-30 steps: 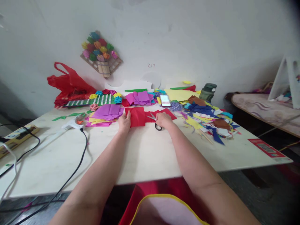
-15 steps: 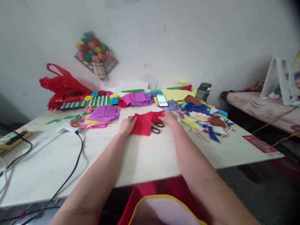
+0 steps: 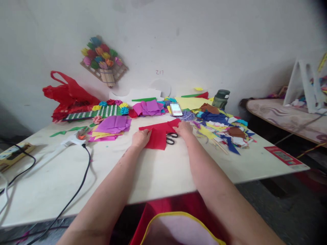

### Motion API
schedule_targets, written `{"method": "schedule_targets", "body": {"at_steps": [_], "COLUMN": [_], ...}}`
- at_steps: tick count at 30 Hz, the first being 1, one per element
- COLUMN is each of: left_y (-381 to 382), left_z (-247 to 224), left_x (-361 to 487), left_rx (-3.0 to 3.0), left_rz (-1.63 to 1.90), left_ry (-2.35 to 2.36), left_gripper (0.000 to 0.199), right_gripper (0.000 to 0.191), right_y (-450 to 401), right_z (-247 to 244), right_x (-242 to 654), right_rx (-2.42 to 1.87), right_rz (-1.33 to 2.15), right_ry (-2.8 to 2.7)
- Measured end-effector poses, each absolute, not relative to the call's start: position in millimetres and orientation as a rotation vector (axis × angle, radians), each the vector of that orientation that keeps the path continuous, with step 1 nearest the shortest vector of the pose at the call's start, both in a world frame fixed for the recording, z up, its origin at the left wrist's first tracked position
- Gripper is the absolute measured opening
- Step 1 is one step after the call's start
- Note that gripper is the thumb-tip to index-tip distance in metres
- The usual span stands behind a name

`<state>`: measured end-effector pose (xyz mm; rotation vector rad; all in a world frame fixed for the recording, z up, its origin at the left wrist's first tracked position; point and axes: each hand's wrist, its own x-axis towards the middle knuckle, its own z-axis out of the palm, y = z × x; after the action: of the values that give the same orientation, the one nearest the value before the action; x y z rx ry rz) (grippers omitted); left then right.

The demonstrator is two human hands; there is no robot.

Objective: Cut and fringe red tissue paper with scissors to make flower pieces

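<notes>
Red crepe paper point(image 3: 157, 137) lies on the white table in front of me, with a second, narrower flap of it at the upper right. At its left side my left hand point(image 3: 141, 138) has its fingers closed on the sheet. My right hand point(image 3: 185, 129) pinches the right end of the red paper. Scissors point(image 3: 171, 138) with black handles rest just below and left of my right hand; the paper covers their blades.
Purple and yellow paper sheets point(image 3: 112, 126) are stacked to the left, near a hot glue gun point(image 3: 78, 136) with a black cord. Coloured scraps point(image 3: 230, 131) spread on the right. A phone point(image 3: 176, 109), a green bottle point(image 3: 221, 98) and a red plastic bag point(image 3: 68, 90) stand farther back.
My left hand has shifted slightly to the right, farther over the red paper. The right hand's fingers have moved a little on the paper's end. The scissors stay beside it.
</notes>
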<state>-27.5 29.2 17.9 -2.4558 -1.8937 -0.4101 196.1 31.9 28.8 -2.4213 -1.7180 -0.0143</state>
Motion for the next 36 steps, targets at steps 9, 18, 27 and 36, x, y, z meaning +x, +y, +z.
{"method": "schedule_targets", "body": {"at_steps": [9, 18, 27, 36], "left_y": [31.3, 32.8, 30.7, 32.8], "left_z": [14.0, 14.1, 16.0, 14.2], "left_x": [-28.4, -29.6, -28.4, -30.1], "left_rx": [-2.427, -2.449, -2.450, -2.473], "left_rz": [-0.434, -0.445, -0.462, -0.496], "left_ry": [-1.895, -1.900, -1.916, -1.925], "left_gripper": [0.046, 0.048, 0.047, 0.045], "right_gripper": [0.042, 0.030, 0.044, 0.050], "right_y": [32.4, 31.7, 26.4, 29.0], "right_z": [30.1, 37.6, 25.7, 12.2], "right_x": [192.3, 198.7, 242.2, 254.5], "right_rx": [-2.398, -2.369, -2.126, -2.159], "right_rz": [-0.016, -0.037, 0.085, -0.048], "right_ry": [-1.762, -1.526, -0.901, -0.938]}}
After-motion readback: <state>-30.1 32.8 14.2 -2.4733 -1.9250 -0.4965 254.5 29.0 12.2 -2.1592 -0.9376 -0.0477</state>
